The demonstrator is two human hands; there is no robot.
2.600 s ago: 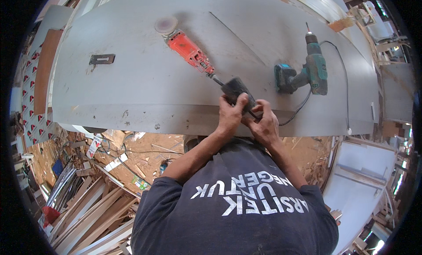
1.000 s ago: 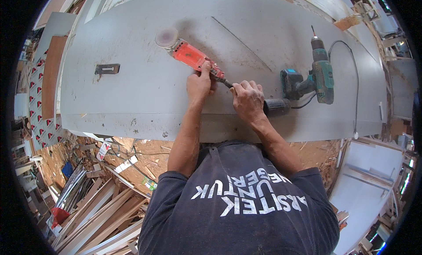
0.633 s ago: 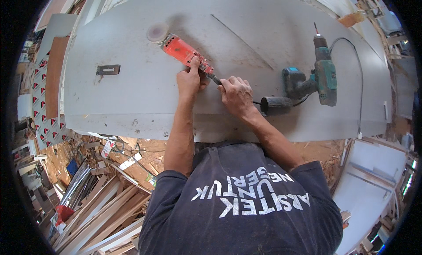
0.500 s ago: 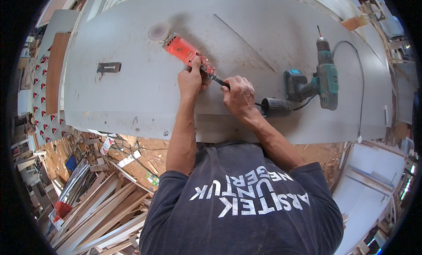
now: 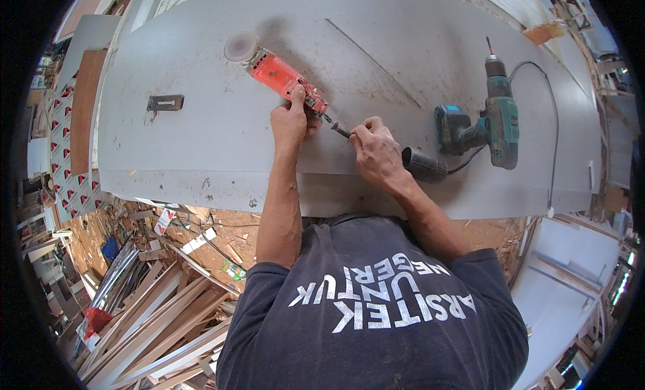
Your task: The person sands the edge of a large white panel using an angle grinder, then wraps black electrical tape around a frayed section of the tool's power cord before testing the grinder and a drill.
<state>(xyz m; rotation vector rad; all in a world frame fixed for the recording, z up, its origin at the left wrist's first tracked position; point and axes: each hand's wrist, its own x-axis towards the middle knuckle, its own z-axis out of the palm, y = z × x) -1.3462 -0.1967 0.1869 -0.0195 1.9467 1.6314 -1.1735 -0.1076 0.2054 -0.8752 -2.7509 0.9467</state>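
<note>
My left hand (image 5: 289, 123) is closed round the rear of an orange angle grinder (image 5: 274, 74), thumb on top. The grinder lies slanted on the grey tabletop, its round disc (image 5: 241, 47) at the far left end. Its rear is uncovered, with small inner parts showing. A black cord with a thicker sleeve (image 5: 341, 130) runs from there into my right hand (image 5: 376, 148), whose fingers pinch it. Just right of that hand lies a black hollow cylindrical cover (image 5: 424, 165), with cord leaving its far end. My fingers hide part of the cord.
A teal cordless drill (image 5: 500, 121) with a bit lies to the right, a grey cable (image 5: 555, 121) curving past it. A thin metal rod (image 5: 373, 62) lies farther back. A dark slotted metal piece (image 5: 166, 103) sits at left. Wood offcuts (image 5: 154, 323) are heaped below the table.
My right hand has shifted slightly right, away from the grinder, and more of the black sleeve shows. The grinder has moved a little to the left and farther back in my left hand.
</note>
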